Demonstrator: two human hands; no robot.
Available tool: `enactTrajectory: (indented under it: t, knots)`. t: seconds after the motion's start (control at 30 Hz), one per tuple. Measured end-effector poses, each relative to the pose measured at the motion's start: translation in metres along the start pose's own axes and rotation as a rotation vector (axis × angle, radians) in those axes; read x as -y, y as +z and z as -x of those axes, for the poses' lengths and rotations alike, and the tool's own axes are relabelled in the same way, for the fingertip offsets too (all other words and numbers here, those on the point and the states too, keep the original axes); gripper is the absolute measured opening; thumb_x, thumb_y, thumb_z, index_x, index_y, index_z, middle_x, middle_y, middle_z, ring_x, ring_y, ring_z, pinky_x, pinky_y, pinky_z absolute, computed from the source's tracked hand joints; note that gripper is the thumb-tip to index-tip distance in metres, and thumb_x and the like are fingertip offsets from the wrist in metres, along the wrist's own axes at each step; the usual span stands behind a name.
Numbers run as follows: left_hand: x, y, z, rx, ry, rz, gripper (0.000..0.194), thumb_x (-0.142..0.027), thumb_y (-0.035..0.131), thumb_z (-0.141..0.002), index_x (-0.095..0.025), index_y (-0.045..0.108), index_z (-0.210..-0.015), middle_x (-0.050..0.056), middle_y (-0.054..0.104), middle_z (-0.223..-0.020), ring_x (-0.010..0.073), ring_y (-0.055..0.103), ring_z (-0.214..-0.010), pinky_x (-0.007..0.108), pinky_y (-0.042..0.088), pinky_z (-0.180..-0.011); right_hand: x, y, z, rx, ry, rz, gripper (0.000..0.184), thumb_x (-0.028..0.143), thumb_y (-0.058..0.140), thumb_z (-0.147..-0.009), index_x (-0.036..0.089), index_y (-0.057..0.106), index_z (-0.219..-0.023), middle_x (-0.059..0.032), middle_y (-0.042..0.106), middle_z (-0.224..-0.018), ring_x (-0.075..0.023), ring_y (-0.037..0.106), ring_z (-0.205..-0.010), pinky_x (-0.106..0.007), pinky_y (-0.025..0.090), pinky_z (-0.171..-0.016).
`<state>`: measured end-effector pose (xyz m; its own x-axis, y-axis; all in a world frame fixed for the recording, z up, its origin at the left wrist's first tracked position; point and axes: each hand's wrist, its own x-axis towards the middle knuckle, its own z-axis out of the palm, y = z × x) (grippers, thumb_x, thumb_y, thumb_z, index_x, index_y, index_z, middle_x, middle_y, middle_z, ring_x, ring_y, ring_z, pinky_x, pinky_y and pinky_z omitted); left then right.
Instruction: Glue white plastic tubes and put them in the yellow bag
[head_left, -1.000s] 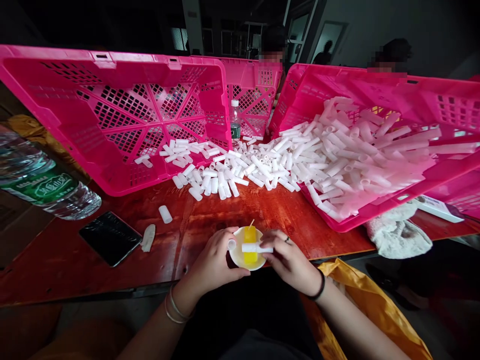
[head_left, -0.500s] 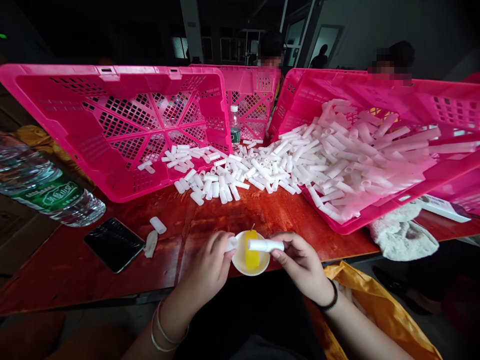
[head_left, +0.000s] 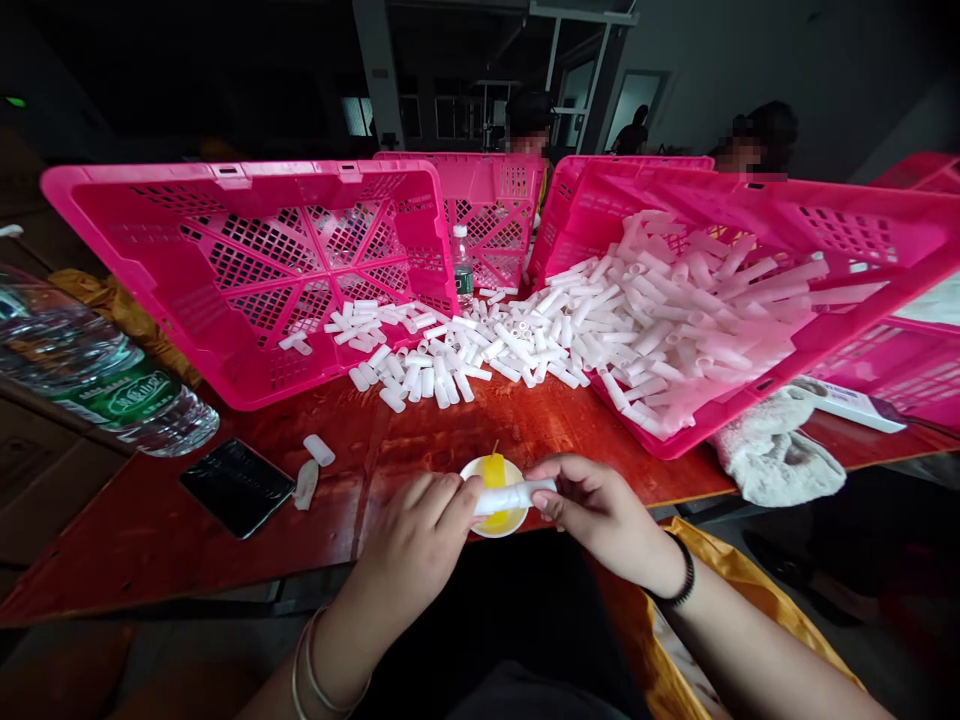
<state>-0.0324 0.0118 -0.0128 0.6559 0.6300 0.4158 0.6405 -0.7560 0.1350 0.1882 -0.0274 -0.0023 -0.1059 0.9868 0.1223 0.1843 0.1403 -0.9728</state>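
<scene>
A white plastic tube lies level between my two hands, above a small white bowl. My left hand is closed around its left end, and the fingers hide that end. Thumb and fingers of my right hand pinch its right end. A joint line shows along the tube, so it may be more than one piece. In the bowl sits a yellow block with a thin stem on top, partly covered by the tube. Beyond the hands, a heap of short white tubes spreads over the table.
Pink crates lie tipped on the red-brown table; the right one holds many longer white tubes. At left are a phone, a loose tube and a large water bottle. A grey cloth lies at right. People sit beyond.
My left hand has moved right and now grips the left end of the tube in my right hand. The small white piece it held apart is no longer separately visible. The view has shifted slightly.
</scene>
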Motion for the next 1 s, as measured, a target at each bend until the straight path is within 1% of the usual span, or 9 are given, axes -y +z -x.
enactTrajectory:
  t: [0.13, 0.2, 0.3, 0.4, 0.5, 0.63, 0.7, 0.9, 1.0]
  knots:
    - [-0.021, -0.005, 0.0, 0.119, -0.204, 0.412, 0.019, -0.028, 0.049, -0.089, -0.021, 0.062, -0.102, 0.008, 0.063, -0.088, 0.0238, 0.056, -0.082, 0.035, 0.044, -0.072, 0.005, 0.004, 0.006, 0.046, -0.08, 0.126, 0.027, 0.043, 0.051, -0.091, 0.018, 0.059, -0.085, -0.0013, 0.059, -0.071, -0.0117, 0.054, -0.06, -0.024, 0.046, -0.056]
    - [-0.032, -0.009, -0.001, 0.325, -0.424, 0.912, 0.025, -0.04, 0.049, -0.089, -0.019, 0.062, -0.091, 0.004, 0.057, -0.072, 0.0161, 0.049, -0.063, 0.026, 0.039, -0.057, 0.007, 0.002, 0.005, 0.086, -0.229, 0.263, 0.03, 0.038, 0.043, -0.095, 0.019, 0.057, -0.077, -0.0017, 0.057, -0.068, -0.0124, 0.053, -0.061, -0.025, 0.044, -0.059]
    - [-0.047, -0.015, -0.002, 0.729, -0.803, 1.764, 0.037, -0.05, 0.048, -0.087, -0.015, 0.059, -0.087, -0.006, 0.036, -0.054, 0.0062, 0.02, -0.042, 0.018, 0.017, -0.04, 0.01, 0.001, -0.002, 0.105, -0.471, 0.391, 0.036, 0.034, 0.036, -0.097, 0.021, 0.049, -0.067, -0.0002, 0.052, -0.06, -0.0128, 0.049, -0.057, -0.027, 0.041, -0.06]
    - [-0.056, -0.021, -0.002, 0.84, -1.028, 2.196, 0.031, -0.044, 0.056, -0.084, -0.013, 0.058, -0.087, -0.009, 0.03, -0.052, 0.0038, 0.009, -0.041, 0.015, 0.008, -0.038, 0.016, 0.006, -0.007, 0.097, -0.497, 0.359, 0.037, 0.032, 0.035, -0.096, 0.022, 0.041, -0.061, 0.0028, 0.044, -0.055, -0.0109, 0.043, -0.05, -0.025, 0.037, -0.055]
    - [-0.062, -0.022, 0.0, 0.712, -1.086, 2.18, 0.029, -0.04, 0.054, -0.086, -0.012, 0.058, -0.084, -0.008, 0.033, -0.052, 0.003, 0.011, -0.04, 0.015, 0.006, -0.038, 0.023, 0.014, -0.005, 0.119, -0.362, 0.346, 0.036, 0.03, 0.036, -0.095, 0.022, 0.037, -0.06, 0.004, 0.04, -0.054, -0.0096, 0.039, -0.048, -0.023, 0.034, -0.05]
    - [-0.067, -0.014, -0.001, 0.577, -1.013, 2.045, 0.029, -0.041, 0.052, -0.088, -0.013, 0.057, -0.08, -0.007, 0.035, -0.052, 0.0026, 0.012, -0.039, 0.016, 0.006, -0.038, 0.024, 0.013, 0.004, 0.031, -0.198, 0.421, 0.036, 0.032, 0.038, -0.094, 0.021, 0.039, -0.059, 0.0033, 0.043, -0.054, -0.0101, 0.041, -0.048, -0.023, 0.036, -0.05]
    - [-0.067, -0.007, -0.004, 0.61, -0.978, 2.081, 0.03, -0.042, 0.052, -0.088, -0.013, 0.058, -0.082, -0.007, 0.036, -0.052, 0.0028, 0.013, -0.039, 0.015, 0.006, -0.038, 0.022, 0.009, 0.007, -0.018, -0.135, 0.37, 0.038, 0.036, 0.038, -0.095, 0.021, 0.042, -0.061, 0.0022, 0.046, -0.055, -0.0108, 0.044, -0.05, -0.024, 0.038, -0.051]
    - [-0.068, 0.012, -0.007, 0.986, -0.814, 2.339, 0.04, -0.054, 0.056, -0.083, -0.014, 0.057, -0.089, -0.008, 0.034, -0.052, 0.0034, 0.016, -0.038, 0.015, 0.009, -0.036, 0.023, -0.006, 0.015, 0.006, -0.104, 0.106, 0.043, 0.049, 0.04, -0.094, 0.018, 0.052, -0.068, 0.0014, 0.052, -0.059, -0.0104, 0.048, -0.053, -0.021, 0.041, -0.05]
    - [-0.048, 0.005, 0.005, 0.798, -0.654, 1.845, 0.052, -0.065, 0.045, -0.084, -0.016, 0.058, -0.097, -0.001, 0.05, -0.065, 0.0083, 0.043, -0.048, 0.017, 0.031, -0.041, 0.018, -0.04, 0.046, -0.122, -0.074, 0.273, 0.042, 0.049, 0.045, -0.091, 0.018, 0.054, -0.063, 0.0012, 0.052, -0.056, -0.0113, 0.049, -0.052, -0.021, 0.041, -0.049]
